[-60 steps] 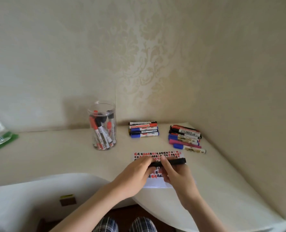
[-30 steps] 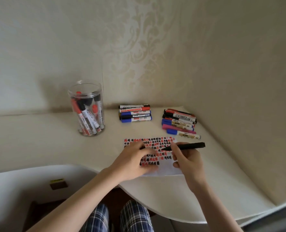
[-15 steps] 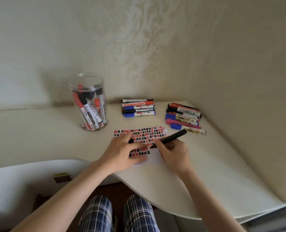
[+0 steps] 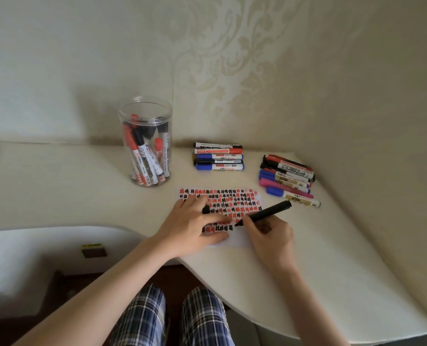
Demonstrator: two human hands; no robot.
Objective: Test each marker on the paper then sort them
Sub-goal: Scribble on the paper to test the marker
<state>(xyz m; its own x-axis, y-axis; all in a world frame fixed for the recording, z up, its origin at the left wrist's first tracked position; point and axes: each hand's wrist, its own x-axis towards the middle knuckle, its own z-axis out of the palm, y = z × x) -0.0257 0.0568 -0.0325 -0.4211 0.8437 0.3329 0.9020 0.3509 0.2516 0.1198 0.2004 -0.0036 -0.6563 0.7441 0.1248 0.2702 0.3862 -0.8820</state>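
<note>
Two hands on paper [image 4: 245, 196], right hand [image 4: 270, 236] gripping black marker [image 4: 265, 213], left hand [image 4: 192, 226] pinching cap [image 4: 205, 210]

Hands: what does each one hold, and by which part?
Right hand grips the black marker low on its barrel, near the tip. Left hand presses the paper and pinches a black cap.

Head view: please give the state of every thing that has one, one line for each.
black marker: uncapped, tip at the paper
cap: off, in left hand
paper: flat, mostly filled with red and black marks
jar: upright, open, holds markers
middle marker pile: capped, lying
right marker pile: capped, lying
left hand: presses paper
right hand: grips black marker
</note>
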